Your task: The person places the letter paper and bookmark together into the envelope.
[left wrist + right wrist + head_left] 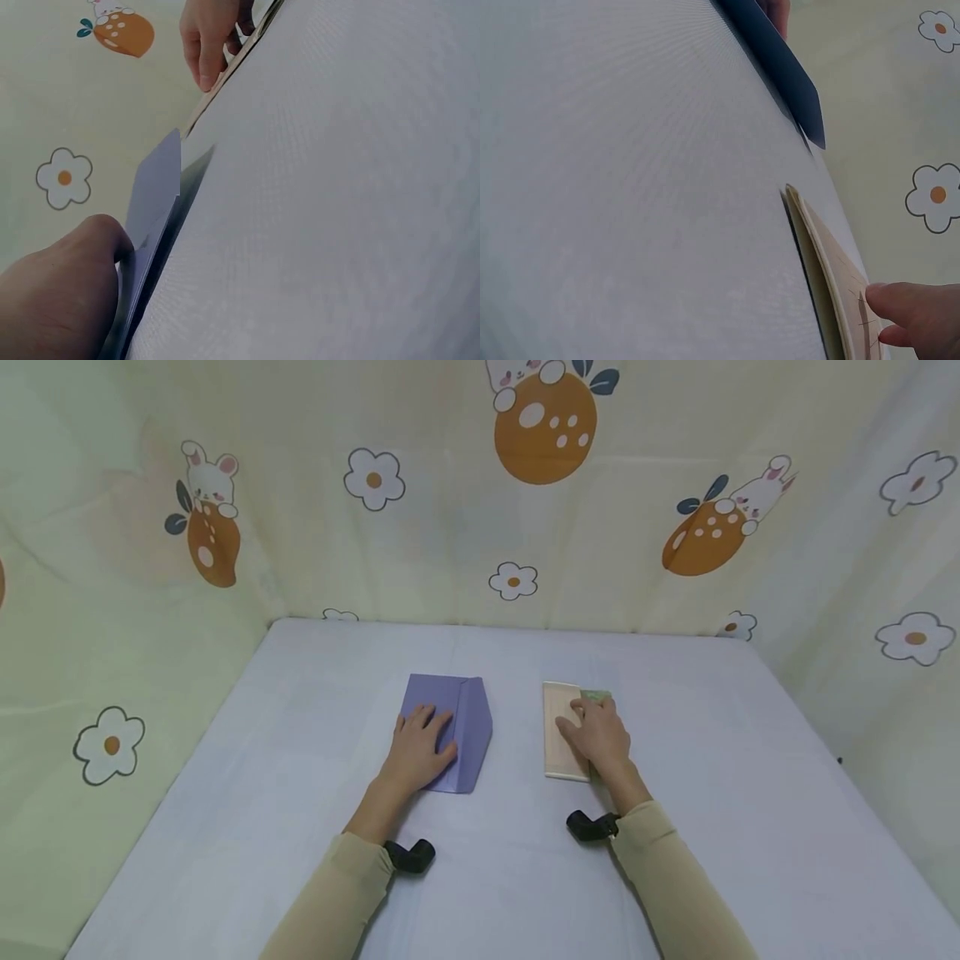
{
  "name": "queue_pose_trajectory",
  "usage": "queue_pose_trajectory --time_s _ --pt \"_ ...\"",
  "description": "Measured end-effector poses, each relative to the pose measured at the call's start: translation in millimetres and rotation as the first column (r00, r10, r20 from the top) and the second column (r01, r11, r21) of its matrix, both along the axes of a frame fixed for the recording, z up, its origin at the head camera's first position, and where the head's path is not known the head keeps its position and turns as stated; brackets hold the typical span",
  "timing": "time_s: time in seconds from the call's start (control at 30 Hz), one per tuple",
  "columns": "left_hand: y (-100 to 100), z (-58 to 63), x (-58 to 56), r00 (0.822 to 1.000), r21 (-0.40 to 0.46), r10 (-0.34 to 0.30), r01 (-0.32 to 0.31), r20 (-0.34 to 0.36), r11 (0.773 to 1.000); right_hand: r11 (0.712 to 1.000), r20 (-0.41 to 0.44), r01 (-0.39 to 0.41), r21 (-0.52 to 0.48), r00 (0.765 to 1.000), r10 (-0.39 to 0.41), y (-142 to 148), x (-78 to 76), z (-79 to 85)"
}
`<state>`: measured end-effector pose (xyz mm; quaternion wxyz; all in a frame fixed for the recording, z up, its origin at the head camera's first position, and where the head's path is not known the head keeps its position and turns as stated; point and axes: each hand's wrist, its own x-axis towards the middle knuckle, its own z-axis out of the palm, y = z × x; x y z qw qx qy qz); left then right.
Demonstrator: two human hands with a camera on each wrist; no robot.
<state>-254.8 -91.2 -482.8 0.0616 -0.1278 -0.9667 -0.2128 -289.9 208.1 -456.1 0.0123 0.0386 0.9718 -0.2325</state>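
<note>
Envelope [450, 727], purple, lies flat on the white table [300, 827] just left of centre, flap open and pointing right, toward your other hand. Your left hand [422, 750] rests on top of it, fingers straight and spread, pressing the paper down rather than gripping it; the left wrist view shows the flap [159, 191] lifting a little off the cloth beyond your knuckles.

Over on the right, your right hand [596, 732] lies on the cream card [561, 727], fingers laid along it, relaxed. A green edge [596, 695] peeks out from under your fingertips; it may be a second sheet beneath, but the view is too tight to say. From the right wrist camera you see the card's layered edge [821, 262] and one fingertip [911, 311] on its face.

Now the relation that matters: the card's long axis runs away from you, parallel to the envelope's flap fold, and the two sit near each other with a strip of bare table between. The envelope's open side faces the card, so your right hand is the nearer one to the card, your left to the envelope.

Behind it all hangs the bunny-and-flower curtain [375, 477].
</note>
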Motion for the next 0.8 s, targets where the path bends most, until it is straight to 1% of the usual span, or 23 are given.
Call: queue_pose_trajectory --time_s 0.17,0.3,0.47,0.8 --pt "0.3 -0.1 0.1 1.000 -0.023 -0.007 0.007 0.012 1.000 1.000 0.005 -0.003 0.014 1.000 0.003 0.8 -1.3 -0.5" --pt "1.1 0.4 -0.4 1.000 -0.051 -0.026 0.026 0.018 0.998 1.000 -0.013 -0.010 0.019 1.000 0.010 1.2 -1.4 -0.5" --pt "1.7 1.1 -1.1 0.999 -0.065 -0.044 0.046 0.020 0.997 1.000 -0.037 -0.008 0.022 0.999 0.008 1.2 -1.7 -1.8" --pt "0.9 -3.2 -2.1 0.999 -0.079 -0.033 0.030 -0.035 0.996 1.000 -0.048 -0.011 0.018 0.999 0.012 1.2 -1.4 -3.1"
